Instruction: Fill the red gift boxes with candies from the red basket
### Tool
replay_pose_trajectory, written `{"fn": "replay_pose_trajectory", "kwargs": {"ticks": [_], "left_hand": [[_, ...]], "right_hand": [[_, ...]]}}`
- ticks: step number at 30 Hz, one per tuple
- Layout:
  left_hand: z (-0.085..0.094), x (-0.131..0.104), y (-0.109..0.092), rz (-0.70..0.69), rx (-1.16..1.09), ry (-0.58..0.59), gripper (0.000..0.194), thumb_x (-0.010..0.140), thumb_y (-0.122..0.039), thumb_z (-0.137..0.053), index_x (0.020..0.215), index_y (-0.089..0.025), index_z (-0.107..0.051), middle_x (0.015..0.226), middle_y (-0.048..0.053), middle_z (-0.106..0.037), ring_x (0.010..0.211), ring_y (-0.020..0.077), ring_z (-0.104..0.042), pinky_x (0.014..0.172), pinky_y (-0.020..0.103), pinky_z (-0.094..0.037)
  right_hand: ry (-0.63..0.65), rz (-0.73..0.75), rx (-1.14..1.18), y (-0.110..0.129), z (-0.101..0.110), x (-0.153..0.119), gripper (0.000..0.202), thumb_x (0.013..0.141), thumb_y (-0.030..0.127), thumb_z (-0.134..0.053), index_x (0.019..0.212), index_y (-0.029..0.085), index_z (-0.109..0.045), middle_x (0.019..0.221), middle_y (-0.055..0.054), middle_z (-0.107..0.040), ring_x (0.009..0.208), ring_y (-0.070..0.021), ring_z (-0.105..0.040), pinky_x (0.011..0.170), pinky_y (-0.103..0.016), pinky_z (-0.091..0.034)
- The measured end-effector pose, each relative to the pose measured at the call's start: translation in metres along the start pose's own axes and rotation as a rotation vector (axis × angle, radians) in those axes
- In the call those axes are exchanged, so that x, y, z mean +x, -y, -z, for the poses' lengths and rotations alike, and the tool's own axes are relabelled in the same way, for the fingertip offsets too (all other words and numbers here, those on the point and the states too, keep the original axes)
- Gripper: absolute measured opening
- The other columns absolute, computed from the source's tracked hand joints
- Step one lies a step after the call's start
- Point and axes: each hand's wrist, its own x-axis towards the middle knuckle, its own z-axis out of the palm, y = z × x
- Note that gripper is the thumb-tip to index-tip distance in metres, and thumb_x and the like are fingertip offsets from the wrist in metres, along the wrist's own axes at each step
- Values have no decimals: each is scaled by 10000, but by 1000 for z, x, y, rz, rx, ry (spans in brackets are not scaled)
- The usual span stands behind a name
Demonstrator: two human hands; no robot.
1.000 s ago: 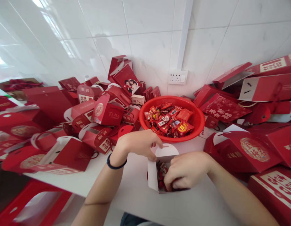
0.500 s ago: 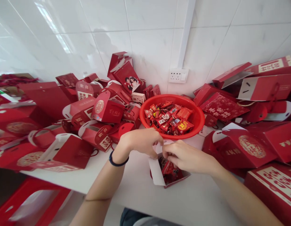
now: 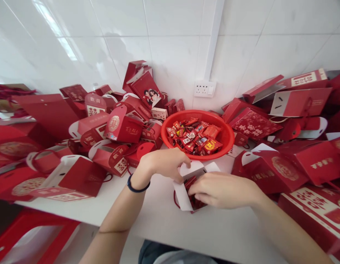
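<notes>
An open gift box [image 3: 183, 196] with white inner flaps and red-wrapped sweets inside stands on the white table [image 3: 159, 216]. My left hand [image 3: 166, 165] is at the box's left side, thumb and fingers pinching its white flap. Reaching over the opening, my right hand [image 3: 225, 189] has its fingertips down among the sweets; whether it grips one is hidden. Just behind the box sits a red plastic basket [image 3: 229, 141] filled with small wrapped sweets [image 3: 196, 137].
Red gift boxes [image 3: 79, 176] crowd the table on the left, and more boxes [image 3: 285, 168] are piled on the right. A tiled wall with a socket [image 3: 205, 89] rises behind. A red stool [image 3: 24, 234] stands at the lower left.
My right hand has moved from the box's back flap down into the opening, and more of the white flaps shows. The view has shifted slightly to the right.
</notes>
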Motion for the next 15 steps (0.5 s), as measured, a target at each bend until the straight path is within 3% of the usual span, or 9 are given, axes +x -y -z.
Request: {"fn": "replay_pose_trajectory", "kwargs": {"ticks": [3,6,9,12,15], "left_hand": [[0,0,-2,-5,2,-2,522,740,-248,-778,1253,-184,-714,1083,58,-774,943,220,-714,725,246,-492],[-2,0,-3,-14,4,-5,491,733,-246,-782,1218,-184,-734,1050,56,-780,917,217,-719,709,246,-483],[-3,-1,-2,-23,0,-17,432,738,-257,-774,1164,-184,-754,1037,57,-783,909,219,-718,710,249,-479],[-3,-1,-1,-35,-9,-25,441,753,-286,-773,1181,-184,-750,1052,63,-782,929,227,-716,736,257,-484],[-2,-2,-2,-36,-6,-20,501,762,-311,-787,1242,-179,-726,1094,75,-778,940,228,-718,749,259,-488]], "right_hand": [[173,-70,-17,0,3,14,318,1031,231,-472,963,166,-776,1017,-92,-793,871,-221,-696,717,-293,-442],[120,-223,-12,-6,3,19,421,1069,340,-397,1027,156,-774,1093,-127,-785,927,-253,-703,720,-308,-462],[-10,-119,66,-12,5,7,346,1054,345,-460,1091,189,-767,1045,-81,-786,883,-221,-704,731,-291,-480],[-247,-6,212,-16,6,-17,274,1029,319,-530,1070,186,-766,959,-40,-780,832,-191,-704,755,-279,-501],[-515,-63,280,-17,-1,-38,182,972,298,-628,1038,202,-768,979,-22,-789,872,-195,-717,812,-296,-525]]}}
